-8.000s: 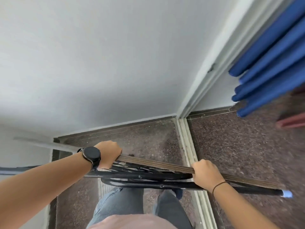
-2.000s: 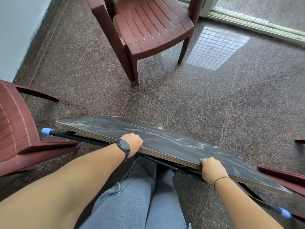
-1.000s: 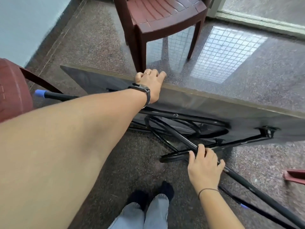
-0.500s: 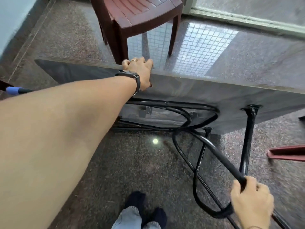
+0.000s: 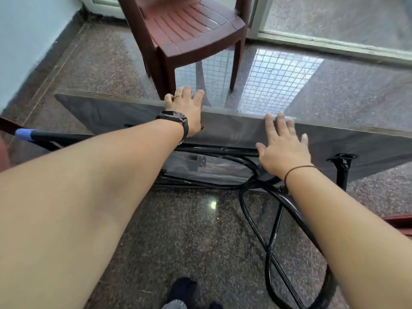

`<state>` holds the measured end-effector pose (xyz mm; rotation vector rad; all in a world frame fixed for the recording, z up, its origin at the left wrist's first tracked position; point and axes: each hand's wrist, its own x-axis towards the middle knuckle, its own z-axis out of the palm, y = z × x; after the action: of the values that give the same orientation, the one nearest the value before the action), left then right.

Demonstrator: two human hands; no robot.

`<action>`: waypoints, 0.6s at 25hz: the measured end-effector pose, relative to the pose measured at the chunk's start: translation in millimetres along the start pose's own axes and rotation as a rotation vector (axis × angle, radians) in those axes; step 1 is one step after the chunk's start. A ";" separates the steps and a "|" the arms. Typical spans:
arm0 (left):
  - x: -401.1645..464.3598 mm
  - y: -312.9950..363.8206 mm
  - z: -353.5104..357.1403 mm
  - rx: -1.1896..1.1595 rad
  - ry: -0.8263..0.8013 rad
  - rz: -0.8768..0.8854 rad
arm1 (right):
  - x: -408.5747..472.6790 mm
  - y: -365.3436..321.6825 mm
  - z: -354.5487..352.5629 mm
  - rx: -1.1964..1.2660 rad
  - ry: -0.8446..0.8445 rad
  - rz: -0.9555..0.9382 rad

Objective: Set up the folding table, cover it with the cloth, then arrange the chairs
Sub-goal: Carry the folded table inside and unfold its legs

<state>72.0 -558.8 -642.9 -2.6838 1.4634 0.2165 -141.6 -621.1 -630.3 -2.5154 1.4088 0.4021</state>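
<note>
The folding table (image 5: 107,112) stands on its long edge on the floor, grey underside facing me. My left hand (image 5: 185,108) grips its top edge, fingers curled over the far side. My right hand (image 5: 283,148) is spread open, blurred, flat against the underside just below the top edge. A black tubular leg frame (image 5: 263,219) is swung out from the underside toward me. A second leg with a blue end cap (image 5: 24,134) lies folded along the underside at the left. A dark red plastic chair (image 5: 187,30) stands just beyond the table. No cloth is in view.
A pale wall (image 5: 26,41) runs along the left, a sliding door track (image 5: 334,45) across the back right. Parts of other red chairs show at the left edge (image 5: 6,128) and right edge (image 5: 399,221). My socked feet (image 5: 182,291) stand on the speckled floor.
My right hand has let go of the black leg frame and moved up to the table's underside. The frame stays swung out. My left hand keeps its hold on the top edge.
</note>
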 end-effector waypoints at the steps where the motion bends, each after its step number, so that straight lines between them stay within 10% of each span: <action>1: -6.6 1.0 6.8 -0.036 0.073 -0.038 | 2.1 0.5 2.9 0.016 -0.017 0.005; 15: -66.2 -20.2 76.5 -0.053 0.003 0.025 | 76.2 10.0 -54.2 -0.047 -0.154 -0.008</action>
<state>47.0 -482.6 -707.8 -2.7089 1.5146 0.2559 -105.3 -704.5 -606.6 -2.4657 1.3463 0.6195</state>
